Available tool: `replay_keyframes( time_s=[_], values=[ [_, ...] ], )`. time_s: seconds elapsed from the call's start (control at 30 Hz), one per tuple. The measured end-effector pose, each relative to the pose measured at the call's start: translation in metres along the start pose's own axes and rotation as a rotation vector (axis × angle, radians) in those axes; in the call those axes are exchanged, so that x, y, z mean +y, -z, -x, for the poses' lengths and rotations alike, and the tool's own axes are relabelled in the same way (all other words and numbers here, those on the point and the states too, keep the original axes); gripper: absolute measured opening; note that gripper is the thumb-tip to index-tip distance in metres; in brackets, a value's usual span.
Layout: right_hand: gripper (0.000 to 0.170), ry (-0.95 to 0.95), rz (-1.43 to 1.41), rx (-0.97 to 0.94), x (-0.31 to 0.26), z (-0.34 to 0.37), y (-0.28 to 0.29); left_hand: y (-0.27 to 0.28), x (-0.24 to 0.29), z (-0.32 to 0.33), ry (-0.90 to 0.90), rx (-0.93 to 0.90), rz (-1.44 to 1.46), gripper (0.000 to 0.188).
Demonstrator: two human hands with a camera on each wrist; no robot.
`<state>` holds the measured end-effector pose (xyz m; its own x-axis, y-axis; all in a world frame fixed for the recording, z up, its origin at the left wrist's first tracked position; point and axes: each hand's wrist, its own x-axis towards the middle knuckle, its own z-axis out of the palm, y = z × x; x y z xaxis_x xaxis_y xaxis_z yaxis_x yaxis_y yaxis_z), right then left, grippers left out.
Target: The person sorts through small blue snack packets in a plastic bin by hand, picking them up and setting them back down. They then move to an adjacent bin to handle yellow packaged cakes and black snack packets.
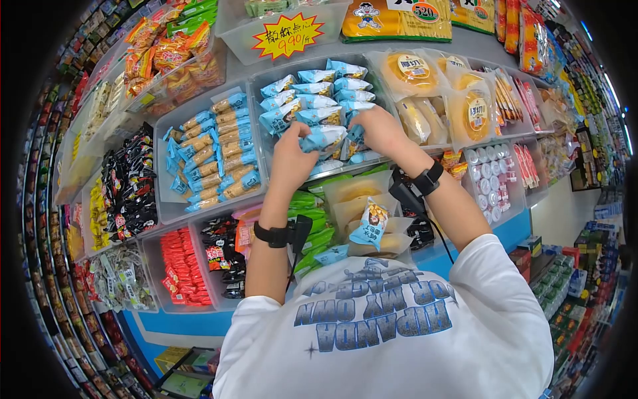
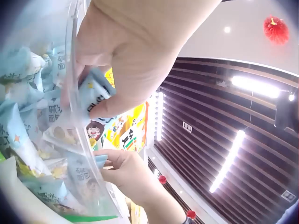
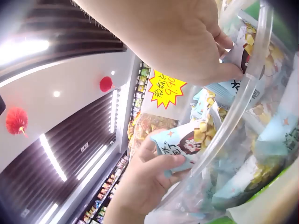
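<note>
A clear plastic bin [image 1: 256, 100] holds rows of blue-and-white snack packets [image 1: 316, 88]. Over its near part, my left hand [image 1: 296, 158] grips one packet [image 1: 325, 138], thumb on its printed face in the right wrist view [image 3: 187, 142]. Beside it, my right hand [image 1: 382, 135] pinches another blue packet [image 3: 243, 56] between thumb and fingers, close to the bin's near wall. In the left wrist view, the clear wall [image 2: 74, 93] stands in front of some of the packets, and part of the left fingers is behind it.
To the left stands a bin of brown-and-blue wrapped rolls [image 1: 222, 146]. Round bagged cakes [image 1: 413, 70] lie to the right. A loose blue packet [image 1: 371, 223] rests on bagged cakes near my chest. Behind the bin is a yellow price sign [image 1: 288, 36].
</note>
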<state>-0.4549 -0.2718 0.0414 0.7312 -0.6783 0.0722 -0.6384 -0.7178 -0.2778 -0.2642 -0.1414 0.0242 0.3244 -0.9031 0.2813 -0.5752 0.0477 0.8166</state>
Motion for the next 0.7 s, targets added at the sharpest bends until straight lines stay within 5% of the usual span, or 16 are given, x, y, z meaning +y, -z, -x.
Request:
replay_keyframes(
  time_s=[0.1,0.17,0.27,0.5,0.7],
  values=[
    [0.037,0.012,-0.044,-0.043,0.017,-0.001,-0.007,0.005,0.01,-0.003,0.164,-0.167,-0.357,0.03],
    [0.037,-0.011,-0.113,-0.234,0.016,-0.002,-0.003,0.006,0.014,0.0,0.176,-0.125,-0.347,0.029],
    [0.035,0.065,0.156,-0.26,-0.002,0.001,0.004,0.004,0.016,0.005,0.173,-0.032,-0.332,0.028],
    [0.033,-0.033,0.141,-0.371,-0.005,-0.007,0.001,0.004,0.016,0.008,0.215,0.067,-0.316,0.031],
    [0.026,0.051,0.265,-0.26,-0.004,-0.009,-0.018,0.009,0.011,0.003,0.209,-0.129,-0.224,0.033]
  ],
)
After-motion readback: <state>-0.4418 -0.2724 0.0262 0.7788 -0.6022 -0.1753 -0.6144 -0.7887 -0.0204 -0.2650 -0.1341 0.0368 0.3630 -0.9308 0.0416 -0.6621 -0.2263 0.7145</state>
